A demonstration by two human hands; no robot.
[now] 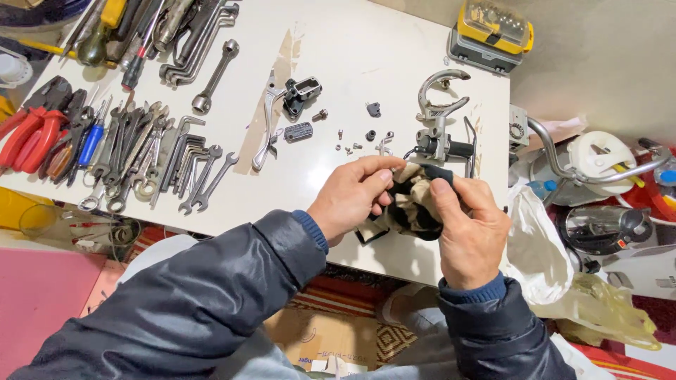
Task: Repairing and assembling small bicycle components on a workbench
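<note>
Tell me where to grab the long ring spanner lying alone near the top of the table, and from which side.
Grip the spanner by its straight bare shank, midway, coming from above with fingers across its width. It lies flat and diagonal on the white table, with bare table along both sides of the shank; the ring ends are bulkier.

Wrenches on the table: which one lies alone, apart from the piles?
The long combination wrench, lying slanted on bare white table between the top tool heap and the brake lever. The other wrenches lie bunched side by side near the pliers.

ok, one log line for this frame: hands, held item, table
left hand: grips rag | right hand: grips rag | rag: beige and black, bunched between both hands | table: white, wrenches at left
</note>
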